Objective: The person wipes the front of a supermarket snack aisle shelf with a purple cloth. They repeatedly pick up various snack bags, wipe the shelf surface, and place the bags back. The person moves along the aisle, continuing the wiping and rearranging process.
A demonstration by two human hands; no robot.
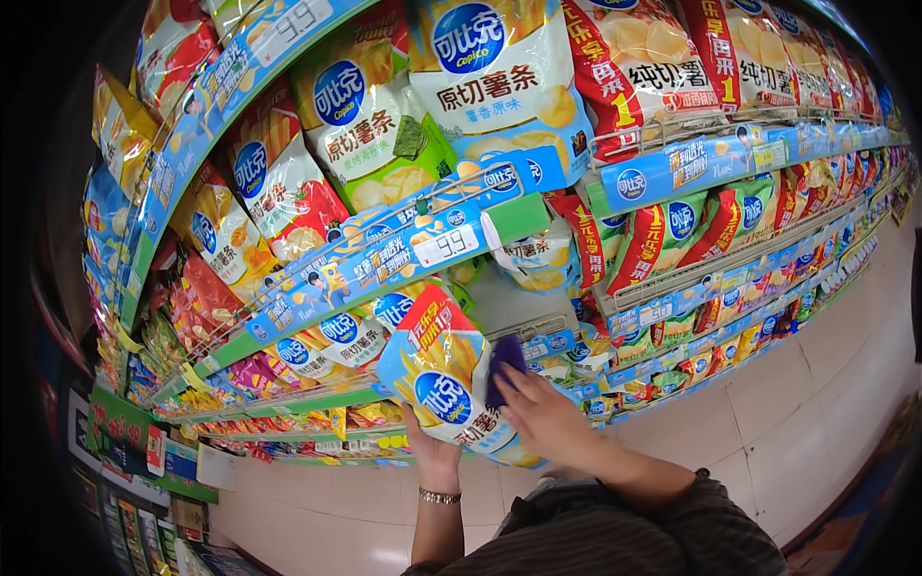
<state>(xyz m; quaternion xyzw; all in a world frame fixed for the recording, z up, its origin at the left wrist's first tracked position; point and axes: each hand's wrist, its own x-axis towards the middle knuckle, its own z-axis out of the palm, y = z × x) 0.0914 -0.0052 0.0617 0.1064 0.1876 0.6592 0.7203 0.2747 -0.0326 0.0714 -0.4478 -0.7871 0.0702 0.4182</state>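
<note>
A large Copico potato-chip bag, blue, white and yellow with a red corner band, is tilted in front of my body. My left hand grips its lower left edge; the fingers behind the bag are hidden. Pressed against the bag's right side is a purple cloth, held under the fingers of my right hand. Just beyond the bag a bare patch of grey shelf shows, with another blue-and-white chip bag standing at its back right.
Tiered shelves packed with chip bags curve around me, fronted by wire rails and blue price strips. A white tag hangs off one shelf corner. Pale floor tiles lie below, and another display stands at lower left.
</note>
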